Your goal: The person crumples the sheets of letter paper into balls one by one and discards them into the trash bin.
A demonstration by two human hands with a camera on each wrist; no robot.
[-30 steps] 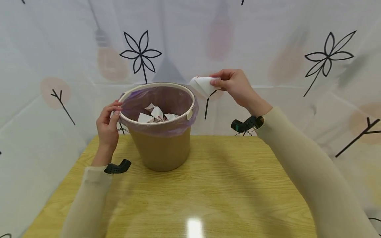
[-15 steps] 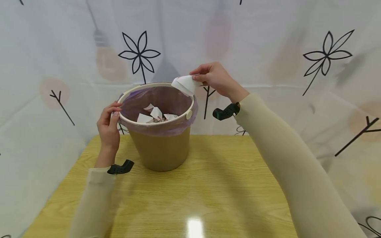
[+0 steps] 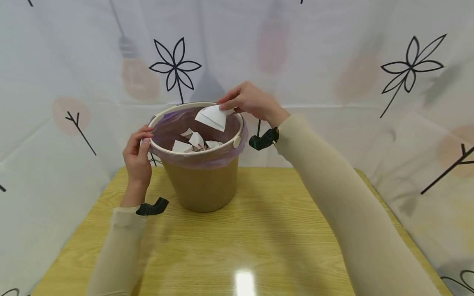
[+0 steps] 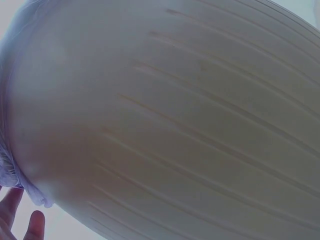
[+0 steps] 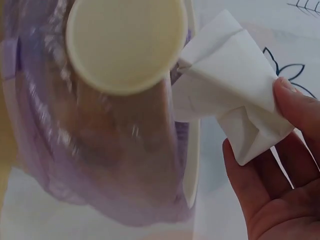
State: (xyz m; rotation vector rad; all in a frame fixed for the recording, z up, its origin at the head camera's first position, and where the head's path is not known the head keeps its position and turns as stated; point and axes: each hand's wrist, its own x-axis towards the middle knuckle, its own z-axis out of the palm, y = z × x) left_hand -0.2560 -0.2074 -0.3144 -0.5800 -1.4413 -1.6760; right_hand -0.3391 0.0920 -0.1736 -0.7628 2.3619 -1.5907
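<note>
A brown waste bin with a cream rim stands on the table, lined with a thin purple bag. My left hand grips the left side of the rim, fingers over the edge and thumb in front. My right hand pinches a folded piece of white paper over the bin's opening, by its right rear side. In the right wrist view the paper hangs between thumb and fingers. Several crumpled white papers lie inside the bin. The left wrist view shows mostly the bin's ribbed wall.
The bin stands near the back of a yellow wood-grain table. Behind it hangs a pale cloth printed with flowers and twigs. A round cream knob sits on the bin's right side. Dark cameras are strapped at both wrists.
My right hand has carried the white paper leftward, from right of the bin to over its opening, and slightly lower. The left hand stays at the rim.
</note>
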